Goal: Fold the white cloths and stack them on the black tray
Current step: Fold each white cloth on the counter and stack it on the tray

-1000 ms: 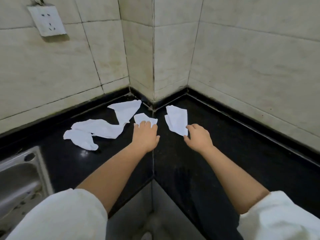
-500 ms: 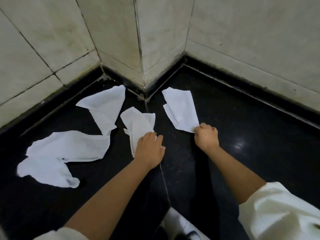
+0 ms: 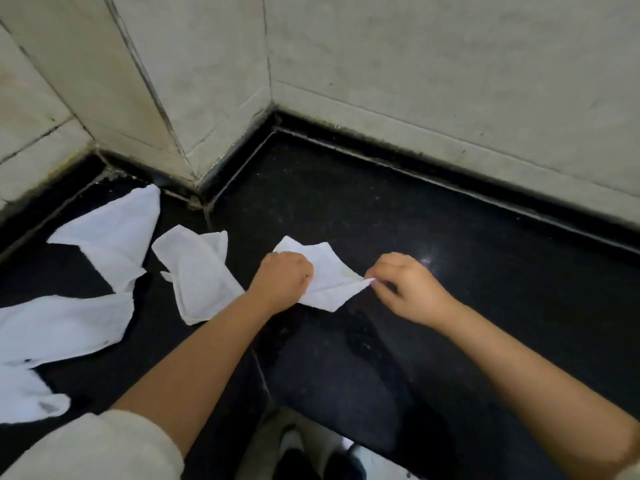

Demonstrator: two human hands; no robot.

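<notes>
Since half a second before, the left hand (image 3: 282, 277) had left the middle cloth (image 3: 197, 271) and crossed to the cloth (image 3: 329, 275) the right hand (image 3: 407, 289) already held, and that cloth had been drawn away from the wall corner toward the open counter. Nearest the camera, two pale sleeves (image 3: 93, 448) framed the view, with shoes (image 3: 311, 455) showing on the floor below the counter's edge. Both forearms reached forward over the black counter (image 3: 467, 271). The left hand was curled, its fingers gripping the cloth's left part, and the right hand pinched the cloth's right corner between thumb and fingertips, so the cloth was stretched between them, creased along its middle and low over the counter; whether it touched the surface could not be told. To the left lay the middle cloth, loosely folded and flat on the counter, released by both hands. Farther left a long crumpled cloth (image 3: 59, 327) ran off the frame's edge, and beyond it another cloth (image 3: 110, 233) lay with one tip pointing toward the wall corner. At the back, pale tiled walls (image 3: 415, 81) met the counter along a dark grimy seam, with a tiled pillar edge jutting out toward the cloths
</notes>
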